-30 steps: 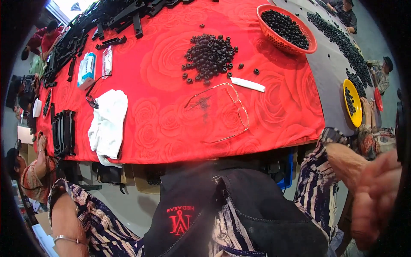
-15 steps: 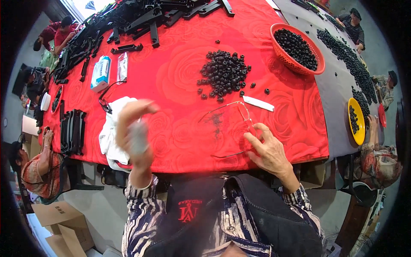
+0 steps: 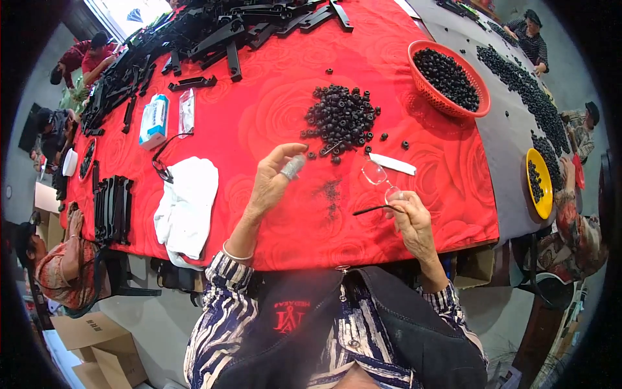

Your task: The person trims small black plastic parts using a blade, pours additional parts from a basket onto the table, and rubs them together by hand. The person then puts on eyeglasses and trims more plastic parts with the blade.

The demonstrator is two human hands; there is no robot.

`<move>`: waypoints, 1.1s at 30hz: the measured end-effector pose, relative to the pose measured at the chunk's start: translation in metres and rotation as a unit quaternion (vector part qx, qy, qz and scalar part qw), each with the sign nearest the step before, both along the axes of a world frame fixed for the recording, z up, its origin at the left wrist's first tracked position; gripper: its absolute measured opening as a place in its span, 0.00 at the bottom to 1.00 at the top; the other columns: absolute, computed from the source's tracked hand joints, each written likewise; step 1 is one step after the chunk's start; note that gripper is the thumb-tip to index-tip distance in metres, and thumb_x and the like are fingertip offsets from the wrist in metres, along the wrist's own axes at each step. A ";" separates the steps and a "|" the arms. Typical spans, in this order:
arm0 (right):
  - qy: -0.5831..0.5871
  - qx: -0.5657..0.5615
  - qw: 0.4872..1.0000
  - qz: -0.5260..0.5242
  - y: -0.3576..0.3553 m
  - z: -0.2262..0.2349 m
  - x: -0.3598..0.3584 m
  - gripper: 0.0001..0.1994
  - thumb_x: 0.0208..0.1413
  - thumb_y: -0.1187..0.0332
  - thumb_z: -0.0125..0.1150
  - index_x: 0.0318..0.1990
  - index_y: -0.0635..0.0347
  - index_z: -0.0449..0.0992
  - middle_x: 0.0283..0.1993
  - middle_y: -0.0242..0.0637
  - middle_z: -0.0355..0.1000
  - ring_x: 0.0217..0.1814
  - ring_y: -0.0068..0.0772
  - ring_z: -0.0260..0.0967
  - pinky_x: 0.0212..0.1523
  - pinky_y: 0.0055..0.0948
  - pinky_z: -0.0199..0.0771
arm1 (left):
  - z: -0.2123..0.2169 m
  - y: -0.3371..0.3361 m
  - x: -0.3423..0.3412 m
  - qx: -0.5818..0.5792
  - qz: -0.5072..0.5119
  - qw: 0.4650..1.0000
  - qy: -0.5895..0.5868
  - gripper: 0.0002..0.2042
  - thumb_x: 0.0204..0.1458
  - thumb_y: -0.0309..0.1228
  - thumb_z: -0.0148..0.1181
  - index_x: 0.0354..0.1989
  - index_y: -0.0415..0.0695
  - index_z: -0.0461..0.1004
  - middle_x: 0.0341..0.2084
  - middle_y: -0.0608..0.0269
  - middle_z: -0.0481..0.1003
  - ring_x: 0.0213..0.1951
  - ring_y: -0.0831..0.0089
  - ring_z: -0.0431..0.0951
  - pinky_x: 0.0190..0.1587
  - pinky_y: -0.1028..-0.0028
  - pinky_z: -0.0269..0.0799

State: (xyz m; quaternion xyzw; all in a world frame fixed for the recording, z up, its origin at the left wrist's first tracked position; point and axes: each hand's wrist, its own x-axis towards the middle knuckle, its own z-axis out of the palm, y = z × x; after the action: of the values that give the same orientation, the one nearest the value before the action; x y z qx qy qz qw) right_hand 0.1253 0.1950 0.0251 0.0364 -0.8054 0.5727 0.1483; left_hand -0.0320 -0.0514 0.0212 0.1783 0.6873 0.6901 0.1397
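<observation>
My right hand [image 3: 413,223] is closed on a pair of thin-rimmed eyeglasses [image 3: 374,172], its fingers at the lower lens. One dark temple arm sticks out to the left of that hand. My left hand [image 3: 272,178] hovers over the red cloth with nothing in it, fingers loosely bent and apart, a grey wrapping around its thumb. Just beyond both hands is a heap of small black ring-like parts [image 3: 340,117]. A slim white object [image 3: 392,164] lies beside the glasses. Dark crumbs [image 3: 332,194] are scattered between my hands.
A red basket [image 3: 483,91] of black parts stands far right, a yellow bowl [image 3: 546,188] beyond it. Left are a white cloth [image 3: 184,207], black-cord glasses [image 3: 159,159], a blue-white box [image 3: 153,122] and long black pieces [image 3: 111,211]. Several people sit around the tables.
My left hand has moved right, from beside the white cloth toward the heap. My right hand has turned the eyeglasses, so the near temple now points left at a higher place.
</observation>
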 end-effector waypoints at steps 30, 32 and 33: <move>0.047 -0.173 0.972 0.151 -0.019 0.086 -0.011 0.16 0.59 0.61 0.48 0.33 0.69 0.72 0.24 0.37 0.69 0.21 0.20 0.65 0.20 0.17 0.63 | 0.085 0.003 0.079 0.149 0.021 0.976 0.157 0.09 0.58 0.30 0.45 0.35 0.35 0.65 0.22 0.60 0.69 0.23 0.76 0.69 0.25 0.78 0.67; 0.129 -0.169 0.963 0.163 -0.024 0.098 -0.010 0.16 0.59 0.61 0.47 0.33 0.69 0.73 0.23 0.39 0.70 0.20 0.22 0.66 0.20 0.19 0.66 | 0.099 0.000 0.086 0.150 0.032 0.955 0.254 0.09 0.57 0.32 0.46 0.33 0.38 0.65 0.19 0.59 0.67 0.19 0.74 0.66 0.20 0.77 0.63; 0.126 -0.173 0.963 0.165 -0.026 0.103 -0.009 0.16 0.59 0.61 0.47 0.33 0.69 0.73 0.23 0.39 0.70 0.20 0.22 0.66 0.20 0.19 0.66 | 0.106 -0.002 0.090 0.147 0.034 0.956 0.252 0.09 0.57 0.32 0.46 0.33 0.38 0.65 0.19 0.59 0.67 0.19 0.74 0.66 0.20 0.77 0.63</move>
State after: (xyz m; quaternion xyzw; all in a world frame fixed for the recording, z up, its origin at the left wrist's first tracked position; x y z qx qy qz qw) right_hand 0.1163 0.1686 0.1286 0.2144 -0.6518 0.7105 0.1561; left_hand 0.0579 -0.0532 0.1274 0.3416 0.5970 0.7204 -0.0892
